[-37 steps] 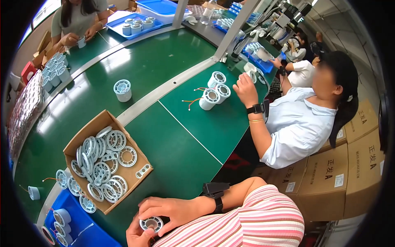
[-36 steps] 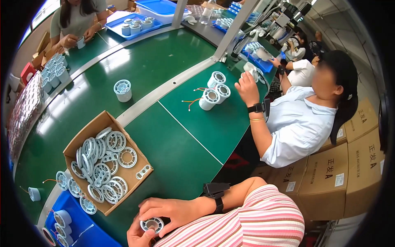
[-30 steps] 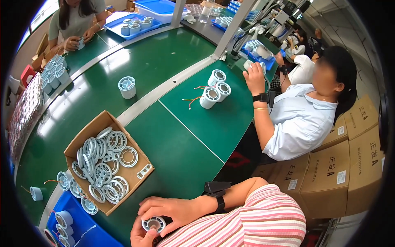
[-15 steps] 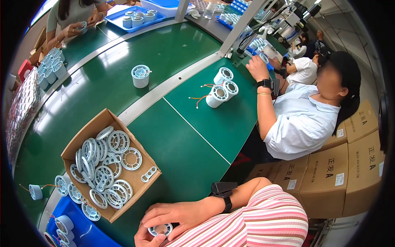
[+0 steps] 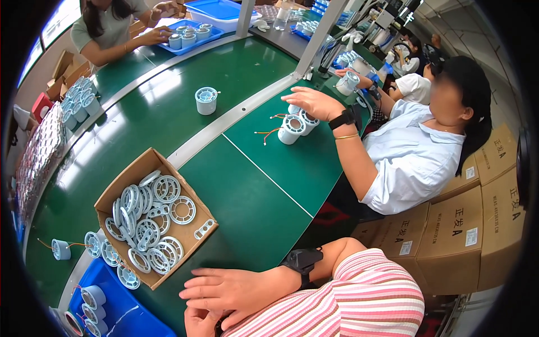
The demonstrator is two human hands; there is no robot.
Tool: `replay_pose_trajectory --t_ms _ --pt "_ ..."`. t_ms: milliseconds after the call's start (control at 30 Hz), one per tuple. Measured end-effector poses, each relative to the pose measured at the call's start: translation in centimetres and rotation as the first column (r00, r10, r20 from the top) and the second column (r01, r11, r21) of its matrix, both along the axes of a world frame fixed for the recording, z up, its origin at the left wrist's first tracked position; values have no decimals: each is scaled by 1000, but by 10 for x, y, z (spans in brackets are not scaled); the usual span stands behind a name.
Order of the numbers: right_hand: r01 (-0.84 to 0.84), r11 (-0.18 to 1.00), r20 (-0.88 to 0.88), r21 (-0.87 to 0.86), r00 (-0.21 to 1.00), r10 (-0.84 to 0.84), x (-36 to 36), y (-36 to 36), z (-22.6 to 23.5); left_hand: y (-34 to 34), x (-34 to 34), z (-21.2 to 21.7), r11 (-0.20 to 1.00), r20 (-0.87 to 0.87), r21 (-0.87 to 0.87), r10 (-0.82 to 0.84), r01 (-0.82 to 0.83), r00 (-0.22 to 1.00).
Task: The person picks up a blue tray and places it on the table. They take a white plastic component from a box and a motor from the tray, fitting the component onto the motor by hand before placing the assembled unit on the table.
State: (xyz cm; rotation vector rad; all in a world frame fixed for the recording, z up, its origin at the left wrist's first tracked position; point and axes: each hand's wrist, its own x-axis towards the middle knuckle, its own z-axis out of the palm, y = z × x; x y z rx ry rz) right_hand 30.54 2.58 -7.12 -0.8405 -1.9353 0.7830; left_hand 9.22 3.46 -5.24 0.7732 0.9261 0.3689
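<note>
My right hand lies palm down over my left hand, its fingers stretched out and slightly apart. The left hand's fingers are curled, and whatever they hold is hidden under the right palm. Just beyond both hands stands an open cardboard box. It contains several pale blue slotted rings and a small oblong link piece. To the left of my hands, a blue bin holds pale blue cylindrical motors. A black device is strapped to my right wrist.
On the green table stand a lone motor and a wired cluster. Beside that cluster, a co-worker's hand reaches in. Another person works at the far left by a blue tray. Cartons are stacked at right.
My right hand has flattened over the left, covering the round slotted part seen between them before. The co-worker's near hand has come to the motor cluster. The far person reaches to the tray.
</note>
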Motion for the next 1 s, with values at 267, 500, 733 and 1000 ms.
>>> replay_pose_trajectory --t_ms 267,500,733,1000 --pt "-56 997 112 54 993 49 -21 13 -12 10 4 8 992 -145 123 -24 42 989" --pt "-31 995 48 93 999 27 -24 11 -12 9 4 9 985 -165 145 -73 98 984" --pt "77 983 69 169 994 -89 -16 -7 0 -21 3 -25 935 9 304 190 -183 982" --pt "158 980 117 119 978 -172 -7 -37 -5 -31 9 -3 910 -28 389 171 -146 985"
